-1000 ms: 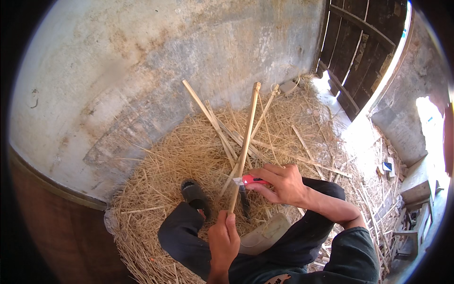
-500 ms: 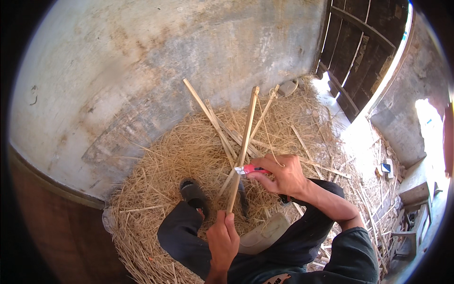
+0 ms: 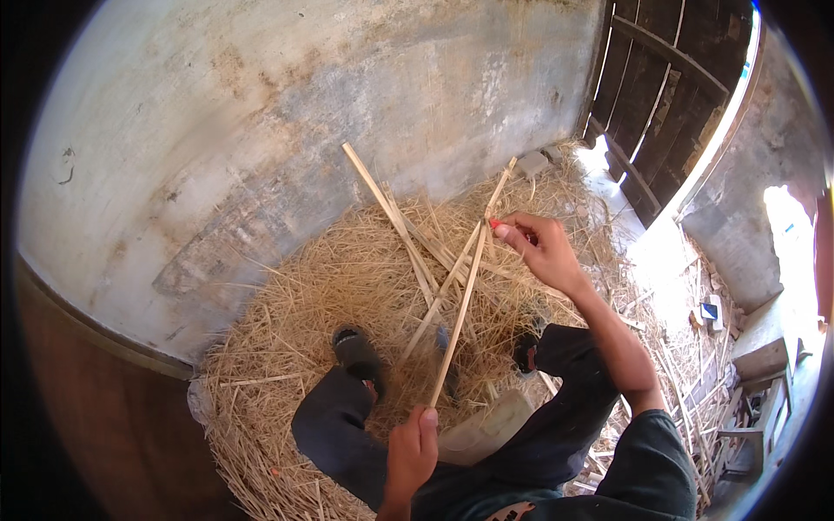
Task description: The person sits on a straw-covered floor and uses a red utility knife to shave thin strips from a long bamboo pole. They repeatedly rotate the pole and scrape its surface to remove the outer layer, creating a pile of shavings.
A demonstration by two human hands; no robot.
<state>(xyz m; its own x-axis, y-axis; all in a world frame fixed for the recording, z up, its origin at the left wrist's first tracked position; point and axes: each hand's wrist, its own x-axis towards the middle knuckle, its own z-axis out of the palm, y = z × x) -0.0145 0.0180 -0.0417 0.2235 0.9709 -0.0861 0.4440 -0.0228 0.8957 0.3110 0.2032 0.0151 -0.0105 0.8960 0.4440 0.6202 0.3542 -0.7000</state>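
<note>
My left hand [image 3: 412, 453] is closed around the lower end of a thin bamboo strip [image 3: 460, 326], which slants up and away from me. Close to the strip's far end, my right hand [image 3: 546, 252] grips a red-handled utility knife [image 3: 496, 223]. Most of the knife is hidden by the fingers, and its blade does not show clearly. Other bamboo strips [image 3: 382, 201] lean crosswise behind, over a thick bed of shavings [image 3: 304, 295].
A pale, trough-like object [image 3: 495, 425] sits between my legs. My dark sandal [image 3: 358, 354] rests on the shavings. A stained wall [image 3: 287, 113] rises ahead, with a dark plank door [image 3: 651, 95] at the far right. A small bench [image 3: 751, 430] stands right.
My right hand with the knife has moved up and away along the strip toward its far end. The strip has tilted right, and my left hand still holds its lower end.
</note>
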